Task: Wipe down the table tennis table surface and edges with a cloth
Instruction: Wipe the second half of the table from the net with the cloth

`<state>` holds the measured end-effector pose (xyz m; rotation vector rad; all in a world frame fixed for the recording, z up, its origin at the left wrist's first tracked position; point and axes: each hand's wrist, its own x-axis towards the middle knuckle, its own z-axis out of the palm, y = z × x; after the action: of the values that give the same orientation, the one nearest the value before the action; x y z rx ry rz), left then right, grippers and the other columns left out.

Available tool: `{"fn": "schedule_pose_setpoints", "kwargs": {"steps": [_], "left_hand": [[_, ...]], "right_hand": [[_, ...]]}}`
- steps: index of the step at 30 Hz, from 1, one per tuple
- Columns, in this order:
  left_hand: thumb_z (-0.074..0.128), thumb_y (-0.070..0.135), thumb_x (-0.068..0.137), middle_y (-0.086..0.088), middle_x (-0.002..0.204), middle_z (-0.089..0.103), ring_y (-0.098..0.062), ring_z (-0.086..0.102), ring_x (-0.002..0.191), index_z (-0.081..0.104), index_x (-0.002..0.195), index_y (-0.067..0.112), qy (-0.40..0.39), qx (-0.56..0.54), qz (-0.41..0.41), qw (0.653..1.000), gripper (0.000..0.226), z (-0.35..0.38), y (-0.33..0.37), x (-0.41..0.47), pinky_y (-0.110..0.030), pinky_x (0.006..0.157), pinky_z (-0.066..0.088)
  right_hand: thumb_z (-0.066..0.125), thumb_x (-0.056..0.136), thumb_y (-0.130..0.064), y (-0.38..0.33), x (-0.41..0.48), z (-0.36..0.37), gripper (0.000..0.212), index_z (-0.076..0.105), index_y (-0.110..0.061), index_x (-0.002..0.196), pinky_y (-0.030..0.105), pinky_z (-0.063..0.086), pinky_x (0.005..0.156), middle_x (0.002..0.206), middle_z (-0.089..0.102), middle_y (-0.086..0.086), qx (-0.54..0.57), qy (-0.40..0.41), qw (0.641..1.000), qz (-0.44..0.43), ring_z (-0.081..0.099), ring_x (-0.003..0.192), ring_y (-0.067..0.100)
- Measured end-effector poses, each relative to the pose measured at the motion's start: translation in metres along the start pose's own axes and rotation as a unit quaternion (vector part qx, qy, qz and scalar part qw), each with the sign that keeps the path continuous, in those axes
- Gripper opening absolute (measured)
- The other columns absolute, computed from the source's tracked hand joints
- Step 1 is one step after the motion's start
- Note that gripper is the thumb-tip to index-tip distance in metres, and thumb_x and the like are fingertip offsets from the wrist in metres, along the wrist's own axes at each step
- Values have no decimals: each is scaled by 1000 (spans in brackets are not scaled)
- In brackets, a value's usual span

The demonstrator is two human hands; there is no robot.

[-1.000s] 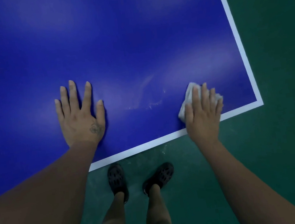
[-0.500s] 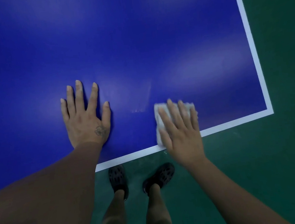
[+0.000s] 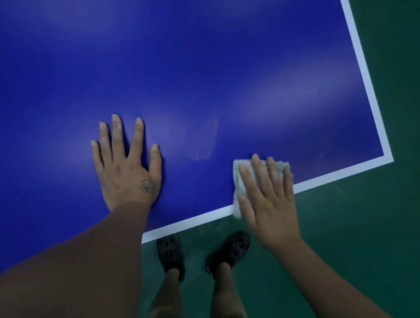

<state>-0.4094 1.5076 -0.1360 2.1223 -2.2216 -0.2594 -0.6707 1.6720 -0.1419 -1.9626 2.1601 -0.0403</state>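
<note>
R hand (image 3: 269,204) flat on cloth (image 3: 238,179), fingers straight, table (image 3: 192,56) edge, 5 o'clock. L hand (image 3: 126,168) flat, wide, props. Press even; get smear (image 3: 204,151), 11 o'clock from cloth.

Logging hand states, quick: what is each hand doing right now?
Left hand: open, flat on the table, holding nothing.
Right hand: open, fingers pressing the cloth at the near edge.
</note>
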Motion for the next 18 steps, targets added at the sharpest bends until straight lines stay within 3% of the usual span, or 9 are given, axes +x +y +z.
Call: {"fn": "schedule_pose_setpoints", "kwargs": {"steps": [2, 7, 10, 12, 14, 18], "left_hand": [[24, 61, 111, -2, 181, 8, -27, 1, 168, 23, 171, 36, -2, 0, 1, 1000, 65, 0, -1, 0, -52, 136, 4], [21, 58, 113, -3, 181, 7, -28, 1, 168, 20, 172, 36, 1, 14, 7, 1000, 63, 1, -2, 0, -54, 135, 6], [18, 52, 114, -4, 182, 5, -28, -1, 168, 17, 172, 36, 3, 19, 12, 1000, 60, 4, -3, -1, -54, 135, 6], [17, 49, 115, -4, 182, 4, -28, -2, 168, 16, 172, 36, 3, 18, 14, 1000, 59, 5, -4, -1, -54, 135, 5], [17, 48, 115, -3, 182, 4, -28, -2, 168, 15, 172, 36, 4, 15, 13, 1000, 58, 5, -3, -1, -54, 135, 5], [12, 49, 114, -3, 182, 1, -28, -4, 168, 12, 173, 37, -3, 15, 12, 1000, 59, 3, -4, -1, -54, 135, 5]], "right_hand": [[24, 116, -46, 8, 7, -4, 62, 20, -24, 173, 67, 15, 131, 182, 12, 4, -4, -3, 1000, 0, 10, 168, 32], [20, 115, -50, 2, 131, -20, 64, 14, -28, 174, 61, 2, 133, 182, 9, 5, 31, 53, 978, 201, 5, 168, 32], [20, 113, -54, -30, 199, -24, 67, 11, -28, 174, 62, 0, 132, 182, 6, 6, 35, 66, 967, 245, 3, 168, 33], [24, 112, -54, -63, 210, -20, 68, 14, -28, 174, 63, 1, 132, 182, 9, 6, 28, 59, 977, 201, 4, 168, 35], [29, 113, -52, -94, 185, -11, 67, 19, -27, 174, 63, 4, 132, 181, 14, 9, 28, 67, 992, 105, 9, 167, 36], [39, 113, -47, -111, 53, 15, 65, 23, -27, 173, 67, 12, 131, 182, 13, 6, 36, 44, 997, -59, 9, 168, 35]]}}
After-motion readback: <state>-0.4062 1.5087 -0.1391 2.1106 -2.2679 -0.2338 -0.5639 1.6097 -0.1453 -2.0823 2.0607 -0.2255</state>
